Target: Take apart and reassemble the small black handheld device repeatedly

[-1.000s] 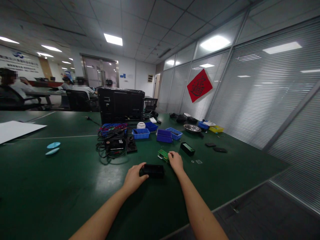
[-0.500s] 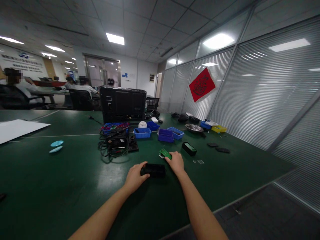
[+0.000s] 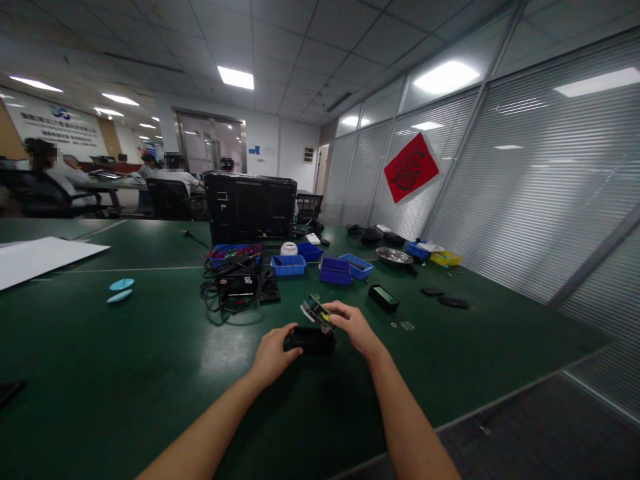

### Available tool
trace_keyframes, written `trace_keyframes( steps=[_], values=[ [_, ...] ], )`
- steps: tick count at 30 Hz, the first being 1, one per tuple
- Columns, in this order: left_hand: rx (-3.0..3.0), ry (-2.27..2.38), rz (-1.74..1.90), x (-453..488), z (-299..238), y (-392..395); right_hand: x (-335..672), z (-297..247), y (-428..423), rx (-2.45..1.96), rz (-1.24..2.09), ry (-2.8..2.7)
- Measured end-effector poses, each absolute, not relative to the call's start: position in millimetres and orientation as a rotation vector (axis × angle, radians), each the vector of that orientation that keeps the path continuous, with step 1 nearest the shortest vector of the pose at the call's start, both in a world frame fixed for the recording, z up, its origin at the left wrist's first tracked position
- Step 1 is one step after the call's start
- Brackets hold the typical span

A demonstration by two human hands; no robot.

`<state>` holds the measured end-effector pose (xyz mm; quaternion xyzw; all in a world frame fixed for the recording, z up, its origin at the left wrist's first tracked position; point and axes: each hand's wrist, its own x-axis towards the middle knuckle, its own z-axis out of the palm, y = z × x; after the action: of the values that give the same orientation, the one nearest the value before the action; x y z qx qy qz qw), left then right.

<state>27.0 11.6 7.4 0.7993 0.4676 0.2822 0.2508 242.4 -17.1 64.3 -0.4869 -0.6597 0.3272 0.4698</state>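
Observation:
My left hand (image 3: 274, 351) grips the left end of a black open-topped plastic housing (image 3: 316, 341) on the green table, thumb in front and fingers behind. In my right hand (image 3: 351, 325), between thumb and fingers, is a circuit board (image 3: 317, 311) with a pale piece along its left side. It is tilted just above the housing's back edge; whether the two touch I cannot tell. Right of my right hand lies a second black housing (image 3: 384, 298) with a greenish window. A small clear plate (image 3: 407, 326) and a small ring (image 3: 393, 325) lie in front of it.
Several blue bins (image 3: 289, 265) stand behind the hands, with a baseball (image 3: 289, 249) among them. A black device with tangled cables (image 3: 239, 285) is at the left. Farther back are a large black monitor-like box (image 3: 253, 207) and a metal bowl (image 3: 394, 256). People sit beyond the table.
My right hand has lifted the circuit board and tipped it up beside the housing, turning its green face away. My left hand keeps its hold. The view has shifted slightly.

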Motion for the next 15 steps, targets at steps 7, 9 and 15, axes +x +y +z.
trace_keyframes(
  steps=[7,9,15],
  values=[
    [2.205,1.244,0.770,25.9,6.4,11.9,239.6,70.0,-20.9,-1.356,0.689,-1.909],
    [2.208,1.233,0.775,26.2,6.4,11.7,239.2,69.1,-20.2,-1.366,0.655,-1.925],
    [2.193,1.283,0.764,27.3,6.9,12.1,237.2,67.9,-20.2,-1.417,0.623,-1.993]
  ],
)
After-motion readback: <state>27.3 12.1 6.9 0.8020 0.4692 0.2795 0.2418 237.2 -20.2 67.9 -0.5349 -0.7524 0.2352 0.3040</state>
